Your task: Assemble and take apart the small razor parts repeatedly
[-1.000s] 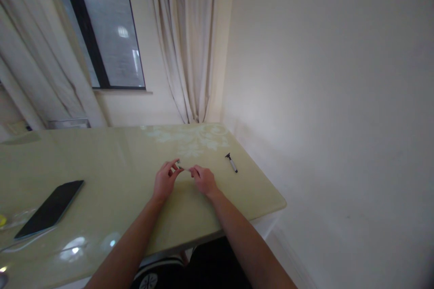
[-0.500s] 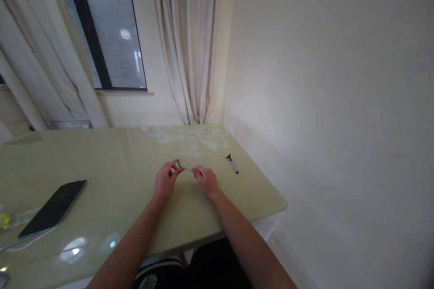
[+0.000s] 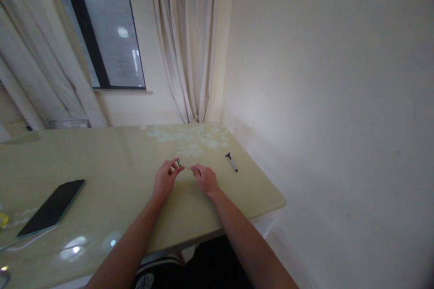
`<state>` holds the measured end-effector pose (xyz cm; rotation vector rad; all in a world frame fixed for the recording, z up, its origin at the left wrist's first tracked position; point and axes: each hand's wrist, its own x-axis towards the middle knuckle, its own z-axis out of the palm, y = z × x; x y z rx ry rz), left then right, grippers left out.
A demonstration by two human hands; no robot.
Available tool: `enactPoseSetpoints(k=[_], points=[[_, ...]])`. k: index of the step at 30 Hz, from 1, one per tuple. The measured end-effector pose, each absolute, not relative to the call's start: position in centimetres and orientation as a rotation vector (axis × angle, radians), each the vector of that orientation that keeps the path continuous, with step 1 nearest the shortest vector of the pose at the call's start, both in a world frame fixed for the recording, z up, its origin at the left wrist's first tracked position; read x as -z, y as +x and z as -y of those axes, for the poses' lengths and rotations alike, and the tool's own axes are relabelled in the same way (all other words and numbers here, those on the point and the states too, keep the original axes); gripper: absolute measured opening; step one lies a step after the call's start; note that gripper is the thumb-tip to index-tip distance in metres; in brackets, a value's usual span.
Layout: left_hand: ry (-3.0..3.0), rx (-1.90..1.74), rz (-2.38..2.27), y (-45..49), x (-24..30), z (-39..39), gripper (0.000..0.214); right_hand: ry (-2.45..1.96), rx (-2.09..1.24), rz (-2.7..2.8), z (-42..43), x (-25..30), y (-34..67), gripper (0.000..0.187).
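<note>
Both my hands are at the near right part of the pale green, glossy worktop, working over one small thing: a slender pale object with a small green-and-dark end piece. It sits in the gap between my hands; whether any of it touches the surface below I cannot tell. Left hand: thumb and forefinger bent around the end piece, pinching it, the other fingers curled behind. Right hand: fingers folded in, thumb laid along them, gripping the pale length near its right end, which is hidden in the grasp. Main risk, as I judge it: the end piece slipping out of the left pinch, since the contact is only fingertips on something tiny; an uneven pull or twist between the hands would cause it. A hard sideways bend might also strain the thin middle, and if the end has an edge, which is too small to make out, a slip could nick a fingertip. Orientation: long axis roughly crosswise to me, left to right, the green-and-dark end pointing left and the pale length running into my right hand, dipping slightly rightward in view. Beyond my right hand, well apart from it, lies a grey-handled razor with a black head, head toward the far edge.
</note>
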<state>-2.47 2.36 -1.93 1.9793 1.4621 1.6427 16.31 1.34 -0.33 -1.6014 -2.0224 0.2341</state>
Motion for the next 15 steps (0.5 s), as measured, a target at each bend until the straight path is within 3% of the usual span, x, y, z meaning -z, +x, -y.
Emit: enactPoseSetpoints(k=[15], points=[[1.982, -1.641, -1.486, -2.38, 1.59, -2.20, 0.042, -1.646, -0.179, 2.004, -1.30, 0.45, 16.03, 0.045]])
